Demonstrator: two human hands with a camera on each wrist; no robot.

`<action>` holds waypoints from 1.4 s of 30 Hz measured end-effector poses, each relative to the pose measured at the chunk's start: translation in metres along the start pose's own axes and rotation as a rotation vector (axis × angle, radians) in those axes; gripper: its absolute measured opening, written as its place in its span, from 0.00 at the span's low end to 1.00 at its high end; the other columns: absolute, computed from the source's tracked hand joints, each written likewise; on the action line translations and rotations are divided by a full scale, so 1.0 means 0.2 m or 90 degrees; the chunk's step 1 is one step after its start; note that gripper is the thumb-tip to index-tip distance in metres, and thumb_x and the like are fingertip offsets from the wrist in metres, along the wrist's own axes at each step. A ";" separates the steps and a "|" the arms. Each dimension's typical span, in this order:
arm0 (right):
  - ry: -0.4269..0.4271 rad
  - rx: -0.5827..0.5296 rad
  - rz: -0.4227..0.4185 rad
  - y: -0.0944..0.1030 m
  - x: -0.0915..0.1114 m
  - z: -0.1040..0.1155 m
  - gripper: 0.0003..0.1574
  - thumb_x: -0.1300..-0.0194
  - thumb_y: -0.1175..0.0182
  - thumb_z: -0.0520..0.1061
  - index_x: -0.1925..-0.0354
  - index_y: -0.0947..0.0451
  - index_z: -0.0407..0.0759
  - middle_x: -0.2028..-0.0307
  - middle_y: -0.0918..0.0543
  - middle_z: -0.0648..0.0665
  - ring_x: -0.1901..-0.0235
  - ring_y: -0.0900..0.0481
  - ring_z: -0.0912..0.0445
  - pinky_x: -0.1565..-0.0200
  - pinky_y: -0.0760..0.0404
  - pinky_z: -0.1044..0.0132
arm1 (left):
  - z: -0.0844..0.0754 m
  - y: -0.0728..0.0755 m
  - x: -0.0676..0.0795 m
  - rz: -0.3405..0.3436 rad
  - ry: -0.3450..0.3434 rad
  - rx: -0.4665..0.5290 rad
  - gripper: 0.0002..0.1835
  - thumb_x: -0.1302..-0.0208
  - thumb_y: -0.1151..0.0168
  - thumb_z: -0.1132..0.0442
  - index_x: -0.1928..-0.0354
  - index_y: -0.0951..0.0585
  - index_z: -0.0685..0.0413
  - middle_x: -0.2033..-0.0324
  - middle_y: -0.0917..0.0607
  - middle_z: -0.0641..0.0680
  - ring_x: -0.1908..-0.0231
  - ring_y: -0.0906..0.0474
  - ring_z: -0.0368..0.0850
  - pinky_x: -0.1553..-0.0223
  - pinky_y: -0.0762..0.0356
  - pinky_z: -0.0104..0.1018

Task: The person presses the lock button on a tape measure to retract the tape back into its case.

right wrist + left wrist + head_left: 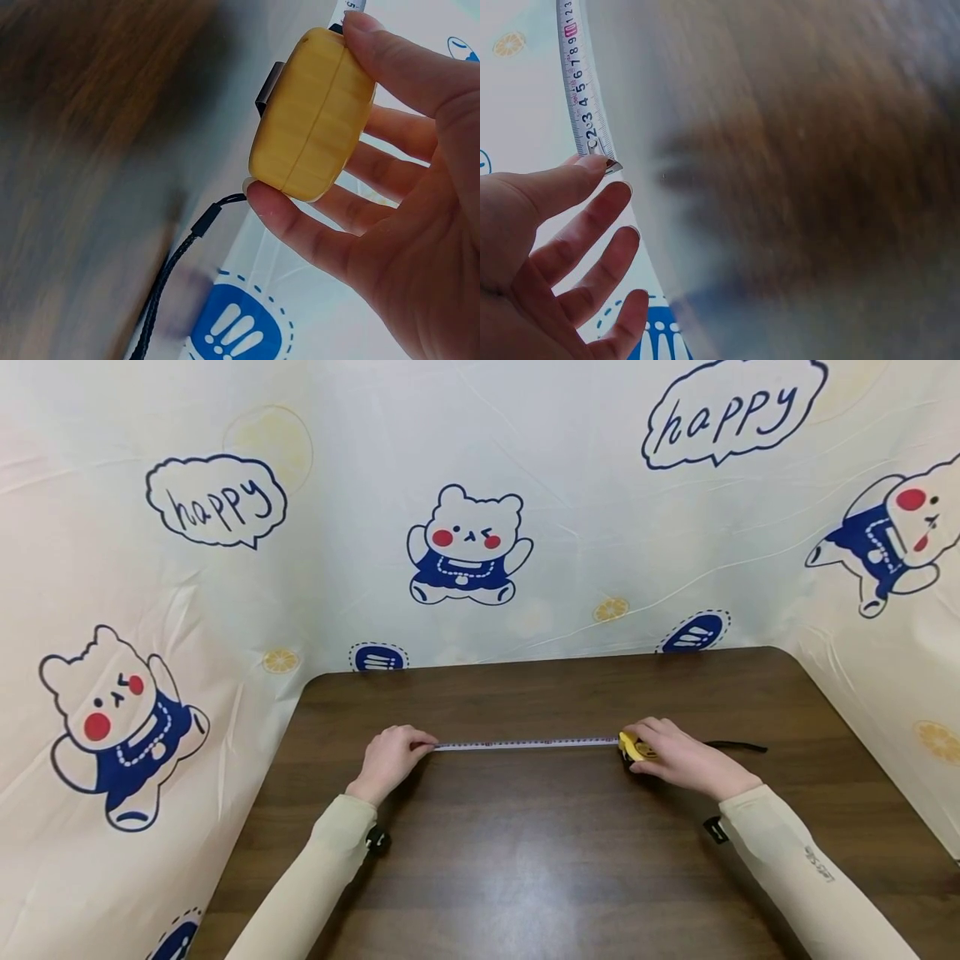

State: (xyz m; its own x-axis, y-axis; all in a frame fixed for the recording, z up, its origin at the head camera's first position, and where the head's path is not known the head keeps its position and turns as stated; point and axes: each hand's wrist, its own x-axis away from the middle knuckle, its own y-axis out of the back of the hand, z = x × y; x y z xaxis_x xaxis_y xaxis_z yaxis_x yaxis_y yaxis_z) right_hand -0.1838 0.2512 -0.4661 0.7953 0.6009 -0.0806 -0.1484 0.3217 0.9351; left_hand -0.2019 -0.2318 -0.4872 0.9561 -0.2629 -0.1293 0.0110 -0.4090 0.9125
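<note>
A yellow tape measure (634, 747) is in my right hand (678, 758), whose fingers wrap its case. In the right wrist view the yellow case (311, 116) shows a dark metal clip (268, 88) on one side and a black wrist strap (196, 229) hanging from one end. The white blade (525, 744) runs straight across the table from the case to my left hand (393, 762). Thumb and finger pinch the blade's metal end hook (613, 166) in the left wrist view, while the other fingers are spread. Low numbers can be read along the blade there.
The dark brown wooden table (510, 860) has rounded back corners. A pale cloth (360, 460) printed with cartoon bears and the word "happy" hangs behind it and at both sides. A dark band with a small device (377, 840) is on the left wrist.
</note>
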 end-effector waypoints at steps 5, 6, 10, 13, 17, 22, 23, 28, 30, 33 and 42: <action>-0.007 -0.004 0.009 0.00 -0.01 0.00 0.32 0.32 0.29 0.46 0.37 0.25 0.29 0.46 0.20 0.34 0.49 0.22 0.43 0.45 0.20 0.41 | -0.01 -0.01 -0.01 -0.002 -0.003 -0.004 0.06 0.33 0.28 0.61 0.56 0.07 0.46 0.59 0.09 0.51 0.56 0.15 0.55 0.54 0.18 0.56; -0.008 -0.006 0.010 0.00 -0.01 0.00 0.32 0.32 0.29 0.46 0.37 0.25 0.29 0.46 0.20 0.34 0.48 0.22 0.42 0.44 0.21 0.41 | -0.02 -0.01 -0.01 -0.002 -0.004 -0.004 0.06 0.33 0.28 0.61 0.57 0.07 0.46 0.59 0.09 0.51 0.56 0.15 0.55 0.54 0.18 0.56; -0.006 -0.006 0.011 0.00 -0.01 0.01 0.32 0.32 0.29 0.45 0.37 0.25 0.29 0.45 0.20 0.33 0.48 0.22 0.41 0.44 0.21 0.41 | -0.03 -0.01 -0.02 0.000 -0.001 -0.003 0.06 0.33 0.28 0.61 0.57 0.07 0.45 0.59 0.09 0.50 0.56 0.15 0.54 0.55 0.18 0.55; -0.008 -0.008 0.010 0.00 -0.01 0.01 0.32 0.32 0.29 0.45 0.37 0.25 0.29 0.45 0.20 0.33 0.48 0.22 0.41 0.44 0.21 0.41 | -0.03 -0.02 -0.01 0.000 0.003 0.000 0.06 0.33 0.27 0.61 0.57 0.07 0.45 0.59 0.09 0.50 0.56 0.15 0.53 0.54 0.18 0.55; -0.004 -0.010 0.006 -0.01 -0.02 0.02 0.32 0.32 0.28 0.45 0.37 0.25 0.29 0.45 0.20 0.33 0.47 0.22 0.41 0.44 0.21 0.41 | -0.04 -0.02 -0.02 -0.002 0.006 0.006 0.06 0.34 0.27 0.62 0.57 0.07 0.45 0.59 0.09 0.51 0.56 0.15 0.54 0.54 0.19 0.55; 0.005 -0.006 0.002 -0.01 -0.02 0.02 0.32 0.32 0.28 0.45 0.37 0.24 0.29 0.45 0.19 0.34 0.48 0.21 0.41 0.45 0.21 0.42 | -0.06 -0.03 -0.02 -0.001 0.005 0.006 0.06 0.33 0.27 0.62 0.57 0.07 0.45 0.58 0.09 0.51 0.55 0.15 0.54 0.54 0.19 0.55; 0.006 -0.004 0.001 -0.01 -0.02 0.02 0.32 0.32 0.28 0.45 0.38 0.24 0.29 0.46 0.19 0.34 0.48 0.21 0.41 0.45 0.21 0.42 | -0.06 -0.03 -0.02 -0.001 0.004 0.004 0.06 0.33 0.27 0.61 0.57 0.07 0.45 0.58 0.09 0.51 0.55 0.15 0.54 0.54 0.19 0.55; 0.011 0.001 -0.002 -0.02 -0.03 0.02 0.32 0.33 0.28 0.45 0.38 0.24 0.30 0.46 0.19 0.34 0.48 0.21 0.41 0.45 0.21 0.41 | -0.07 -0.04 -0.02 -0.003 0.004 0.005 0.06 0.33 0.27 0.61 0.57 0.07 0.46 0.59 0.09 0.50 0.55 0.15 0.53 0.54 0.19 0.55; 0.013 0.000 -0.003 -0.02 -0.03 0.02 0.32 0.33 0.28 0.45 0.38 0.24 0.30 0.46 0.19 0.34 0.48 0.21 0.42 0.45 0.21 0.41 | -0.07 -0.04 -0.02 -0.006 0.002 0.005 0.06 0.33 0.27 0.62 0.57 0.07 0.46 0.59 0.09 0.50 0.56 0.15 0.53 0.54 0.19 0.55; 0.010 -0.003 -0.002 -0.02 -0.03 0.03 0.32 0.33 0.28 0.45 0.38 0.24 0.30 0.46 0.19 0.35 0.49 0.22 0.42 0.45 0.21 0.42 | -0.07 -0.04 -0.02 -0.011 -0.004 0.003 0.05 0.33 0.27 0.61 0.58 0.07 0.46 0.59 0.09 0.50 0.56 0.15 0.53 0.55 0.18 0.55; 0.013 0.000 0.000 -0.02 -0.03 0.04 0.31 0.32 0.28 0.45 0.38 0.24 0.30 0.47 0.19 0.37 0.51 0.22 0.45 0.47 0.20 0.45 | -0.10 -0.05 -0.01 -0.020 -0.020 0.003 0.05 0.33 0.28 0.62 0.59 0.07 0.46 0.61 0.09 0.50 0.58 0.15 0.52 0.57 0.18 0.53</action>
State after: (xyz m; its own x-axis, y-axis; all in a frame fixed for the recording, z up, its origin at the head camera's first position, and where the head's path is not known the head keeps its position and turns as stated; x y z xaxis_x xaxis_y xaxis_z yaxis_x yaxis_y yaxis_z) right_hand -0.1830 0.2401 -0.4653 0.7827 0.6161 -0.0883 -0.1477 0.3217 0.9353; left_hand -0.1991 -0.2106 -0.4877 0.9456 -0.2769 -0.1707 0.0401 -0.4215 0.9060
